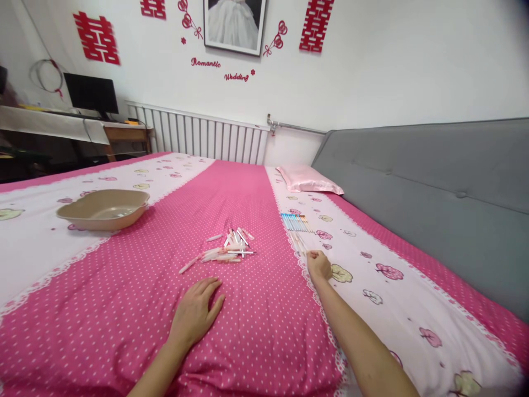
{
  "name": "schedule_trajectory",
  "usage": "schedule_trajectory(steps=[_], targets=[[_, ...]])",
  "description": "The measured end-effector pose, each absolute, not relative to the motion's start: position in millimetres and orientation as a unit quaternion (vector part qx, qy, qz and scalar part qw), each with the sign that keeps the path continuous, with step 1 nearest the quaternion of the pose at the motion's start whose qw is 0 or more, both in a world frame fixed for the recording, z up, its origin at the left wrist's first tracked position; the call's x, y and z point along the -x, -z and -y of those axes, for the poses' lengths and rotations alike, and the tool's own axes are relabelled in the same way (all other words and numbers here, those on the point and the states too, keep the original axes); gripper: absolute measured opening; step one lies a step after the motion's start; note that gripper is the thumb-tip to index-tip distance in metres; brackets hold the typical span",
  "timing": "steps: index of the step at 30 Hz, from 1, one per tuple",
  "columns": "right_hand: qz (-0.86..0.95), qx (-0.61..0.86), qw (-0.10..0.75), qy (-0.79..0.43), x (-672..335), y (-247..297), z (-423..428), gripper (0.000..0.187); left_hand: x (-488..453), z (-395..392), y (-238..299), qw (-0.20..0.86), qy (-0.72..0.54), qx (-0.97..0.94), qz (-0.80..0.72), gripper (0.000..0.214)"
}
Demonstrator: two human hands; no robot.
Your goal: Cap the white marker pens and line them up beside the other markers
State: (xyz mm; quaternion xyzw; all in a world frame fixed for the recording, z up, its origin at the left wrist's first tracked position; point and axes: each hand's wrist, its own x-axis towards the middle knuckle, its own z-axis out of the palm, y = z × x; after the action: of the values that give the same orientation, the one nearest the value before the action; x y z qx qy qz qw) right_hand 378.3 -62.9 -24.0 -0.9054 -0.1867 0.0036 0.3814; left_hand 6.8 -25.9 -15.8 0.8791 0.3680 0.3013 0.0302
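Note:
My left hand (195, 310) lies flat and open on the pink dotted bedspread (124, 309), fingers stretched toward a loose pile of pens (229, 247) a little beyond it. My right hand (319, 264) is closed in a pinch at the near end of a neat row of pens (296, 223) laid side by side on the white flowered strip. The fingertips touch the nearest pen of that row; what they grip is too small to make out.
A beige plastic basin (103, 208) sits on the bed at the left. A pink pillow (308, 180) lies at the far end. A grey padded headboard (433, 187) runs along the right. A radiator (198, 135) and a desk with a monitor (91, 94) stand by the far wall.

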Motion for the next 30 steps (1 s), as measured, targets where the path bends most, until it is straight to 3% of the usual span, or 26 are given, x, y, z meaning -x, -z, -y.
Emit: schedule_trajectory(steps=[30], targets=[[0.211, 0.902, 0.376, 0.010, -376.7, 26.0, 66.0, 0.036, -7.4, 25.7, 12.5, 0.022, -0.300, -0.880, -0.368, 0.035]])
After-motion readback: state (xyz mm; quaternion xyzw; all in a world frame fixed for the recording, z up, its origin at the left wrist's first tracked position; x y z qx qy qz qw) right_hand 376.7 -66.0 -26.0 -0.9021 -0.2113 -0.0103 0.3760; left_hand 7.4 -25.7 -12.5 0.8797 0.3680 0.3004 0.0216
